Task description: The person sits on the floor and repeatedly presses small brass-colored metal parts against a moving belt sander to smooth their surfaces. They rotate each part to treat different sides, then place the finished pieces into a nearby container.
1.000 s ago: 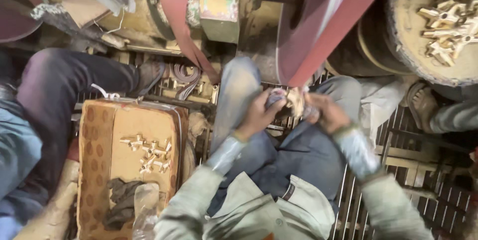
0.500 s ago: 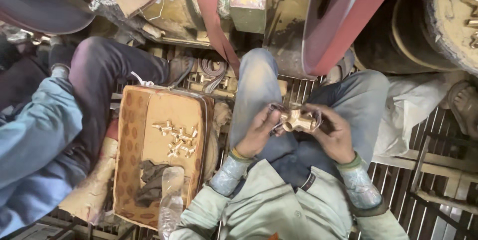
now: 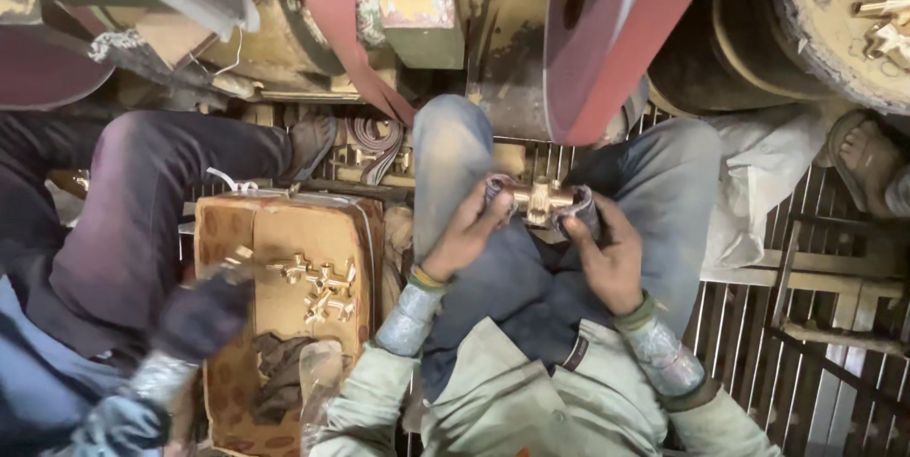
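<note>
Brass fitting [image 3: 540, 199] clamped in both hands' grip, left hand [image 3: 469, 229] and right hand [image 3: 607, 248], below the belt [image 3: 616, 40].

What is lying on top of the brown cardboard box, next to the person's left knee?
On the cardboard box lie several brass cross-shaped fittings and a dark rag. A co-worker's gloved hand covers the box's left part, so anything beneath it is hidden.
</note>
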